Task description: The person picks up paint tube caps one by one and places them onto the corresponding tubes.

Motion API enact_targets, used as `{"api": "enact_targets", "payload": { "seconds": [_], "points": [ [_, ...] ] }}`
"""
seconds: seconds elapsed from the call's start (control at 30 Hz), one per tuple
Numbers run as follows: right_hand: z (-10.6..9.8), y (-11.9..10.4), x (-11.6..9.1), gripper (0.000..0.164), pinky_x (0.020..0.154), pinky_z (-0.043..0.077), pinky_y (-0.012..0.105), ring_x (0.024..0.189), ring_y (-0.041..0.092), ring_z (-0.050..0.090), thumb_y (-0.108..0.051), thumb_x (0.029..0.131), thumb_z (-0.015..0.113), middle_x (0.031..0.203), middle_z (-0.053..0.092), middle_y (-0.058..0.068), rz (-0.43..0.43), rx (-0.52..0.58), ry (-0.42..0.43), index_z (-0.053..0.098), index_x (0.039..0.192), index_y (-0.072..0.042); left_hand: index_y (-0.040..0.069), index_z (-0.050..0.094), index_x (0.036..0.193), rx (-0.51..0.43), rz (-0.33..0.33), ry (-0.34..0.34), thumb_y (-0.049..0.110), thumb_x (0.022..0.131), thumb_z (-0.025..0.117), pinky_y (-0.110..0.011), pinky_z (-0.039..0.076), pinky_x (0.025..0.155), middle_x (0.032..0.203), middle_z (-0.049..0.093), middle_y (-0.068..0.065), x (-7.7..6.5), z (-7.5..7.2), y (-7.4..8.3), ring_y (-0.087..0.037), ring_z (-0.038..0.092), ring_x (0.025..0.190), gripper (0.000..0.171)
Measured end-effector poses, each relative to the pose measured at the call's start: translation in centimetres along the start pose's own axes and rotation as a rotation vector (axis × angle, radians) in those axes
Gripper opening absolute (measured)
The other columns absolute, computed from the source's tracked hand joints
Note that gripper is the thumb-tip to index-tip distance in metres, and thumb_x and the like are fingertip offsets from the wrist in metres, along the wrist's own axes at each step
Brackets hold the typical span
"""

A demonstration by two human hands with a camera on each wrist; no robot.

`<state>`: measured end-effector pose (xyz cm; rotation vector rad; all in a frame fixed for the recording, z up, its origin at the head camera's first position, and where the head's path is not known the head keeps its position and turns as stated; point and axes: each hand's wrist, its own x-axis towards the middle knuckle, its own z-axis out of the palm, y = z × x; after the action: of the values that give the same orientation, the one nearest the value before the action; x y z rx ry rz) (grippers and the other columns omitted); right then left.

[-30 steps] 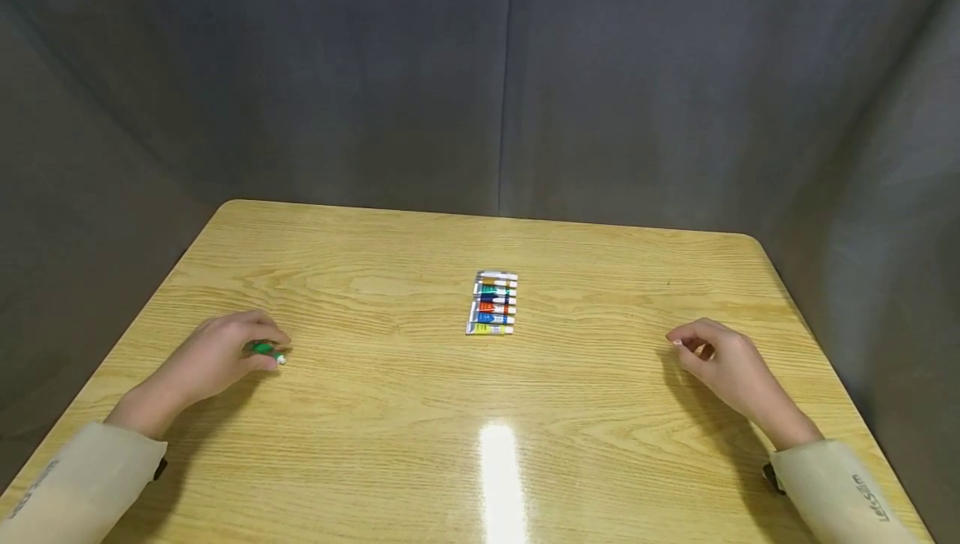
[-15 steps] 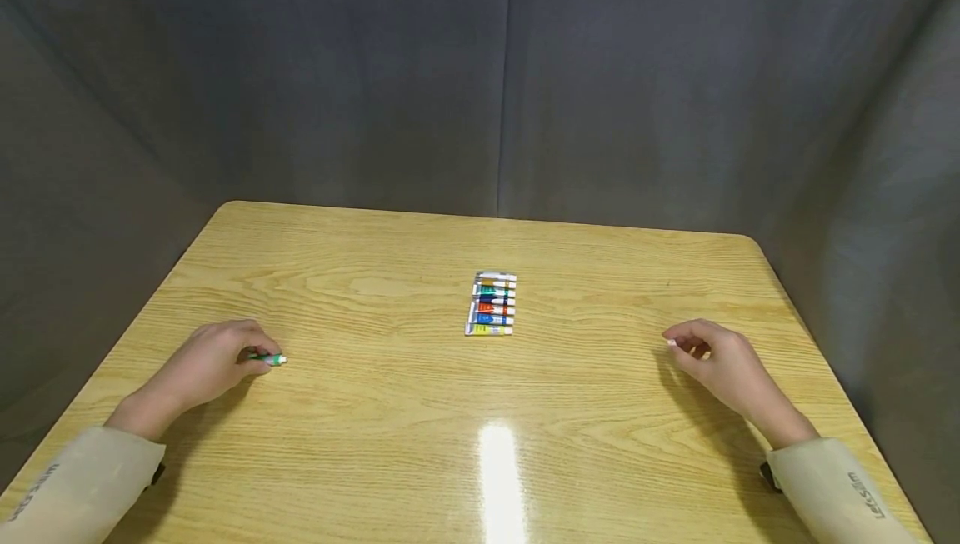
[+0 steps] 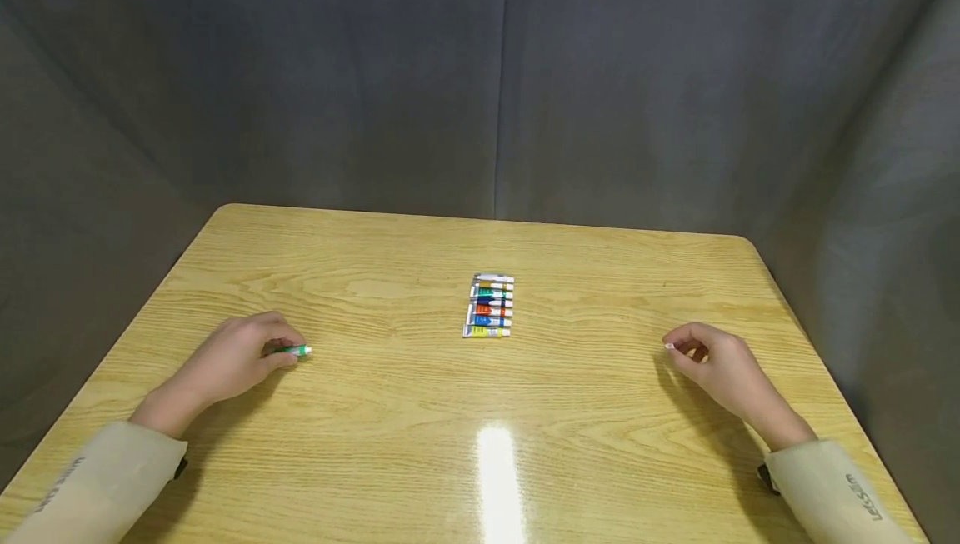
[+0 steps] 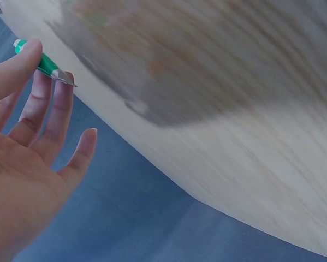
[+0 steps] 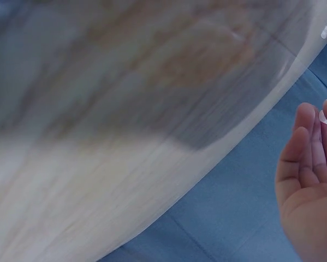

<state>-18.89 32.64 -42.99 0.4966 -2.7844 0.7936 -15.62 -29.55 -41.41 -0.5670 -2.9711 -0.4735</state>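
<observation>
My left hand [image 3: 242,354] is over the left part of the table, pinching a green paint tube [image 3: 302,351] between thumb and fingers. The tube's white end points right in the head view, and the left wrist view shows its flat silver tail below the thumb. On the right, my right hand [image 3: 716,363] pinches a small white piece [image 3: 670,346] between thumb and index finger. Most of that piece [image 5: 323,117] is hidden by the thumb in the right wrist view. Between the hands lies a column of paint tubes [image 3: 491,311] in several colours, white ends to the right.
The wooden table [image 3: 390,411] has rounded far corners and a bright light reflection [image 3: 498,477] near the front. Dark grey curtains [image 3: 360,86] hang behind it and at both sides.
My left hand has moved right, toward the row, with the green paint tube, which has turned to point right. My right hand has barely shifted.
</observation>
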Motion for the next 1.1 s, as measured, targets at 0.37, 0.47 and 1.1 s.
{"api": "enact_targets", "payload": {
  "seconds": [0.37, 0.47, 1.1],
  "points": [
    [0.1, -0.1, 0.2, 0.01, 0.064, 0.05, 0.02, 0.076, -0.008, 0.054, -0.001, 0.091, 0.075, 0.088, 0.072, 0.003, -0.055, 0.004, 0.031, 0.077, 0.1, -0.005, 0.017, 0.079, 0.104, -0.026, 0.012, 0.003, 0.015, 0.089, 0.08, -0.022, 0.045, 0.064, 0.091, 0.068, 0.007, 1.8, 0.3, 1.9, -0.004, 0.055, 0.074, 0.015],
    [0.3, -0.4, 0.4, 0.011, 0.065, 0.051, 0.02, 0.078, -0.008, 0.054, -0.002, 0.091, 0.075, 0.089, 0.073, 0.004, -0.081, 0.006, 0.046, 0.078, 0.101, -0.005, 0.017, 0.079, 0.104, -0.055, 0.031, 0.01, 0.015, 0.09, 0.08, -0.024, 0.047, 0.066, 0.092, 0.068, 0.007, 2.6, 0.4, 2.6, -0.005, 0.059, 0.078, 0.015],
    [2.1, -5.1, 3.3, 0.012, 0.08, 0.057, 0.035, 0.084, 0.009, 0.065, -0.01, 0.096, 0.072, 0.097, 0.075, 0.003, -0.006, 0.132, -0.024, 0.075, 0.107, -0.006, 0.017, 0.079, 0.107, -0.175, 0.186, 0.044, 0.016, 0.091, 0.079, -0.022, 0.048, 0.065, 0.098, 0.071, 0.006, 8.7, 1.7, 9.4, -0.005, 0.061, 0.077, 0.015]
  ]
}}
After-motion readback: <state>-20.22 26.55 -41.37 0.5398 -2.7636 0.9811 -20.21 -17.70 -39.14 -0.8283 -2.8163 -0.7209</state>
